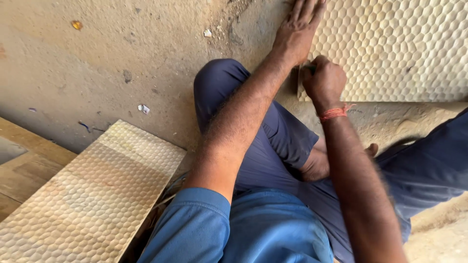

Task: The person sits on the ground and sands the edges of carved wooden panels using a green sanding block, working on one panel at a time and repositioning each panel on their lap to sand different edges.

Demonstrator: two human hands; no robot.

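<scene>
- The carved wooden panel [399, 48] is seen at the upper right, lying on the dusty concrete floor [122, 53]; its pale surface is covered all over with small scooped, honeycomb-like dimples.
- The left hand [298, 28] is laid flat on the panel's near-left edge, its fingers stretched out and spread, gripping nothing; the fingertips are cut off by the top of the frame.
- The right hand [324, 80] is closed in a fist just below the left hand's fingers, at the panel's lower-left corner; a red thread [335, 112] is tied round its wrist.
- A small dark tool [303, 73] is clutched in that fist, and only a sliver is shown beside the fingers, so its kind cannot be told.
- The panel's right and upper parts are cut off by the frame.
- A second dimpled panel [92, 195] of the same pattern is seen well apart from both hands, at the lower left, resting on plain wooden boards [24, 168].
- The person's folded legs in dark blue trousers [263, 141] are seen beneath the forearms, and a bare foot [371, 149] is partly hidden behind the right forearm.
</scene>
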